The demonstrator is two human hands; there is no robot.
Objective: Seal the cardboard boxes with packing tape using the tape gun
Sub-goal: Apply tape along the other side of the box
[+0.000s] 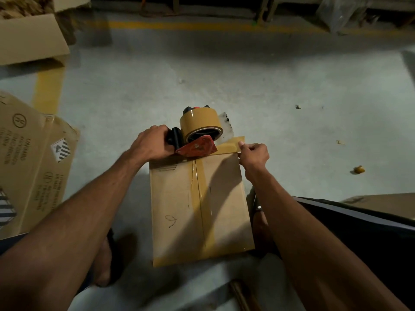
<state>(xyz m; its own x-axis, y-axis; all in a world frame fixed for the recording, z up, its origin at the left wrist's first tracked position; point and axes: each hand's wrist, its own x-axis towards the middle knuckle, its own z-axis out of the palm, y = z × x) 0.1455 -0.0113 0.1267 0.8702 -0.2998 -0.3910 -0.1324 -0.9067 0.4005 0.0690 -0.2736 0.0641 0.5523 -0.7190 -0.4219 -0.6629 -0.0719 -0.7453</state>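
Cardboard box (pixel 179 205): matt brown paperboard, smooth, faint pen marks. Tape strip (pixel 202 198) along its seam: glossy tan film, wrinkled in places. Tape roll (pixel 199 124): shiny tan plastic film. Tape gun (pixel 197 148): red painted metal plate, black plastic handle. Floor (pixel 247 75): grey concrete, matt, rough, scuffed.

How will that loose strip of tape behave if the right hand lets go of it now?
The tape strip looks thin and floppy, so it would probably sag or curl. Its sticky side may catch the box crooked. The tape gun, gripped by the left hand, holds the other end, so it likely won't fall away from the right hand.
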